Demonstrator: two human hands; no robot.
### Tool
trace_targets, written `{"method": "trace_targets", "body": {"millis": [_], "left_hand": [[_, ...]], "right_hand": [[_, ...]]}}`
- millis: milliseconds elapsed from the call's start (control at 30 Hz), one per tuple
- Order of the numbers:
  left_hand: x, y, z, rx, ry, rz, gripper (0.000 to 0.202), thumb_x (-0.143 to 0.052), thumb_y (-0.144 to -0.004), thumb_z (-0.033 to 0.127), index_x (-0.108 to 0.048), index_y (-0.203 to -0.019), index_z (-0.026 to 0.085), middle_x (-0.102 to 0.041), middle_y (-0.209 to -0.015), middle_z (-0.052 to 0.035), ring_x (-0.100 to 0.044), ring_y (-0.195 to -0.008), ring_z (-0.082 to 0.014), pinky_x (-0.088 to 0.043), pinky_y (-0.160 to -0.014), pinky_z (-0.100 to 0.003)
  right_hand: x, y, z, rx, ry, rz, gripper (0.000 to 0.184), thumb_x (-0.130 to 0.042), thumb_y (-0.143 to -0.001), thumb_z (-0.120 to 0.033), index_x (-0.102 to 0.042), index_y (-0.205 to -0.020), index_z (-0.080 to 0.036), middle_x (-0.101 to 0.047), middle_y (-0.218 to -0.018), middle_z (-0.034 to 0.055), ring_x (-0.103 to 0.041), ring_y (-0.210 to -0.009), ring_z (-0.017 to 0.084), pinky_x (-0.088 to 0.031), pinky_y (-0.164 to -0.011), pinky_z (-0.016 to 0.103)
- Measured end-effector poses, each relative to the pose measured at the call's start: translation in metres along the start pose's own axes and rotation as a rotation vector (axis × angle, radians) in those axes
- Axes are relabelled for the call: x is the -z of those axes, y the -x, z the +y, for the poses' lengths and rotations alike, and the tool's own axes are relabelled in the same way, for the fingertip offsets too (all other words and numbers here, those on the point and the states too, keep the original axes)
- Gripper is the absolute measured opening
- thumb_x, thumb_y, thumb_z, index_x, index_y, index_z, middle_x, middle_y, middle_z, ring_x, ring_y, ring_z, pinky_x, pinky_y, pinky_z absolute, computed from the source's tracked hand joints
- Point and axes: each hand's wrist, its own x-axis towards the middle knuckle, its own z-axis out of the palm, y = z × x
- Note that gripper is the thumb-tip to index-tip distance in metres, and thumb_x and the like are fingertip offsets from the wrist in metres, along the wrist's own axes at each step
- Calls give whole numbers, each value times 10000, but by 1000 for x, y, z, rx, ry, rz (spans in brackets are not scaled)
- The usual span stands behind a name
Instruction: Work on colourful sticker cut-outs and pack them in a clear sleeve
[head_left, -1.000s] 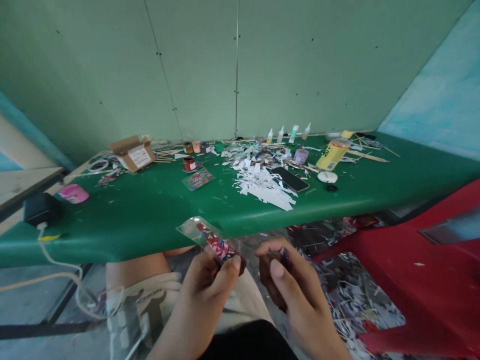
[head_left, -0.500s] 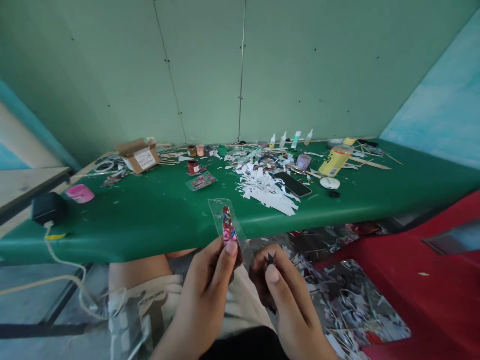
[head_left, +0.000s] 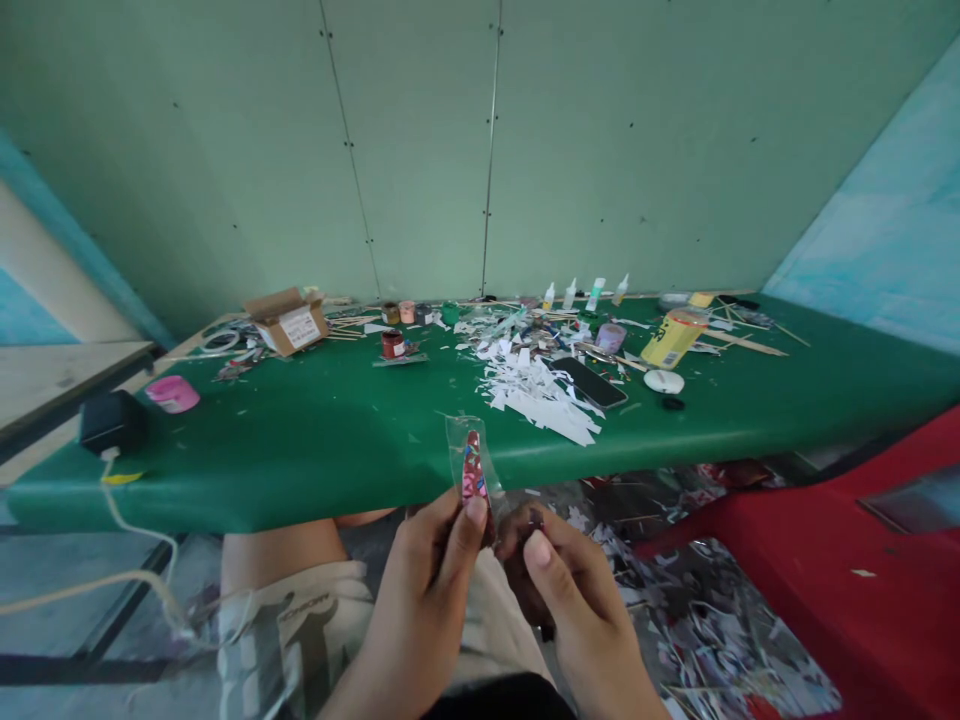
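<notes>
Green table (head_left: 315,440), sticker packet (head_left: 471,468) now upright (pinched)

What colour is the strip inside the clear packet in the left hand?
Mostly red-pink with blue and white flecks: the strip in the clear packet, pinched by the left hand; head view.

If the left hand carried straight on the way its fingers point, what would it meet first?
The left hand points up and away, holding the clear packet. Straight on, it would probably meet the near edge of the green table first, though depth is hard to judge from this view.
</notes>
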Motion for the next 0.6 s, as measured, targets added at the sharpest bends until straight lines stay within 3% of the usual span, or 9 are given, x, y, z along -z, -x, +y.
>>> {"method": "trace_targets", "body": {"millis": [100,200,333,400,467,600], "left_hand": [[-1,1,4,-25,-54,-68,161,-669,-786,324,-705,-680,208,-622,-635,-18,-552,-654,-172,-480,-673,-250],[-1,4,1,-18,-13,-61,144,-673,-784,335,-715,-752,202,-648,-716,-29,-564,-711,-171,-480,-697,-248],[-2,7,-6,127,170,-121,277,-696,-752,412,-641,-618,176,-515,-536,14,-494,-554,-127,-447,-553,-224],[-3,7,-6,176,237,-97,344,-714,-728,436,-579,-555,171,-399,-464,52,-380,-459,-88,-382,-466,-202],[-5,7,-5,194,255,-55,371,-724,-718,440,-546,-539,168,-375,-465,62,-319,-440,-69,-339,-434,-191],[-6,6,-1,216,217,-17,376,-744,-692,462,-556,-556,166,-395,-492,58,-348,-471,-76,-332,-439,-187]], "right_hand": [[0,-4,-8,65,25,16,332,-529,-895,-451,-505,-687,-194,-391,-600,-40,-345,-530,100,-340,-488,215],[-1,-8,-16,128,86,73,334,-541,-891,-419,-491,-648,-195,-391,-580,-45,-335,-516,95,-324,-472,206],[-2,-5,-15,160,117,45,342,-497,-915,-429,-481,-654,-208,-371,-564,-48,-320,-486,96,-285,-432,207],[-2,-1,-10,157,125,9,315,-433,-948,-429,-491,-722,-217,-401,-584,-42,-358,-491,103,-308,-436,209],[-1,2,-5,162,183,-27,268,-369,-979,-390,-482,-801,-224,-467,-633,-30,-435,-527,108,-369,-481,211],[-1,3,-1,273,452,-24,197,-331,-981,-273,-450,-831,-228,-535,-665,-21,-529,-555,112,-429,-525,216]]}}
